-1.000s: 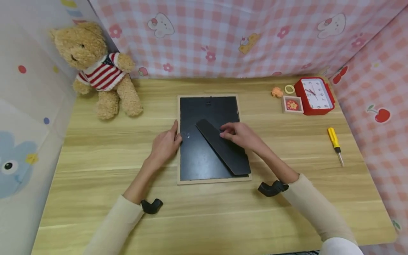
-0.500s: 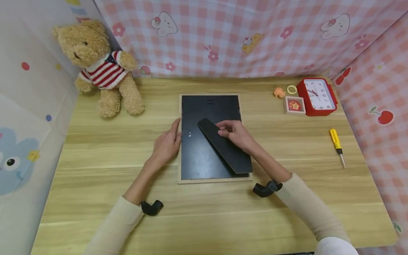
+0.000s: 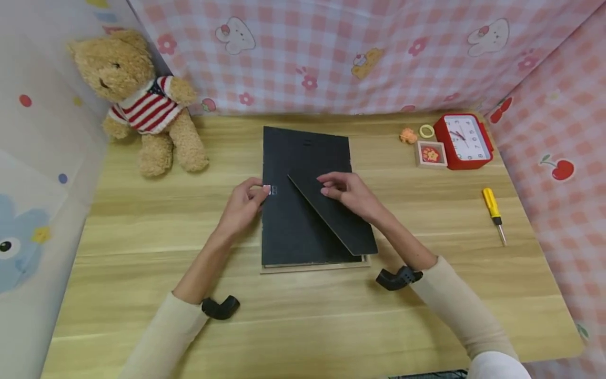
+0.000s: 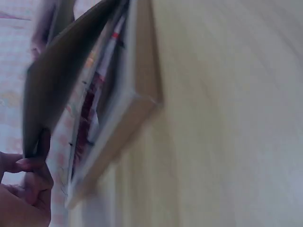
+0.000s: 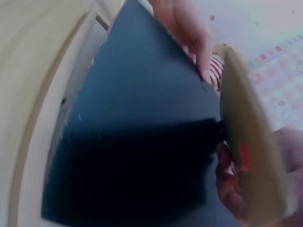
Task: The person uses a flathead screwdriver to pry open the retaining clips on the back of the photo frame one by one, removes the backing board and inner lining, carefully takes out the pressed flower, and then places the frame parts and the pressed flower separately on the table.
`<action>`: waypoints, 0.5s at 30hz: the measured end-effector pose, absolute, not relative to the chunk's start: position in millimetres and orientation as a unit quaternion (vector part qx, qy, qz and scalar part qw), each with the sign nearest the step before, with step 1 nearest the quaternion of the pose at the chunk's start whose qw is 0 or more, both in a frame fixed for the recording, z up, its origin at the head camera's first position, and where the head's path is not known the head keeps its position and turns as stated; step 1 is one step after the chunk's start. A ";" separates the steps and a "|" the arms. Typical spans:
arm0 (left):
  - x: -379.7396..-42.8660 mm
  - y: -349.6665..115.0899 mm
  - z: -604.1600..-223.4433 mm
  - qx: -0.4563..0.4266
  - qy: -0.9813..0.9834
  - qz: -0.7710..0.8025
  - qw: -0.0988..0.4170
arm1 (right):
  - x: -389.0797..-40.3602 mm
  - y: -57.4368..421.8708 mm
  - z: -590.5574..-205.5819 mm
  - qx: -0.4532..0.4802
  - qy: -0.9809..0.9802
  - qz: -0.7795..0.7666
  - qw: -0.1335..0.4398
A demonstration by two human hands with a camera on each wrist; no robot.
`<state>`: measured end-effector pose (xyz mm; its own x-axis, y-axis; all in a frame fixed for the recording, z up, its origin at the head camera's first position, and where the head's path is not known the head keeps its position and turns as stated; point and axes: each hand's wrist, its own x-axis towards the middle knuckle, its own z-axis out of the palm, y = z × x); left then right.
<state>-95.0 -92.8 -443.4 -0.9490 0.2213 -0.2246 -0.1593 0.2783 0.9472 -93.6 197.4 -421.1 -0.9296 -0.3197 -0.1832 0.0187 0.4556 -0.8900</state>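
A picture frame's light wooden rim [image 3: 314, 269] lies on the table, its black backing board [image 3: 284, 226] raised out of it at a tilt, far edge higher. My left hand [image 3: 241, 206] pinches the board's left edge, thumb on top beside a small metal hanger [image 3: 274, 190]. My right hand [image 3: 352, 196] grips the black easel stand [image 3: 343, 226], which juts up from the board. In the left wrist view a gap shows between board [image 4: 49, 80] and rim [image 4: 118, 125], with a red and white printed sheet [image 4: 92, 101] inside.
A teddy bear [image 3: 149, 105] sits at the back left. Back right are a red alarm clock [image 3: 466, 142], a small square box [image 3: 431, 155], a yellow ring [image 3: 426, 131] and an orange figure [image 3: 408, 136]. A yellow-handled screwdriver [image 3: 493, 213] lies at the right.
The backing board has lifted out of the rim with the stand. My left hand has moved from beside the frame's left side to pinching the board's edge; my right hand keeps hold of the stand.
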 end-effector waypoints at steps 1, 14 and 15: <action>-94.4 -92.7 -440.6 0.013 0.773 0.612 0.165 | -92.3 198.7 -419.7 -0.096 0.838 -0.512 0.164; -84.9 -82.1 -423.6 -0.030 0.683 0.720 0.118 | -56.3 247.7 -392.3 -0.052 0.860 -0.507 0.001; -83.5 -79.3 -421.5 -0.028 0.684 0.719 0.117 | -52.5 252.6 -388.4 -0.045 0.852 -0.521 0.028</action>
<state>-83.5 -79.3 -421.5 -0.9713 0.1296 -0.1995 -0.2057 -0.0364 0.9779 -52.5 252.6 -388.4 -0.9944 -0.1055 -0.0019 -0.0464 0.4530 -0.8903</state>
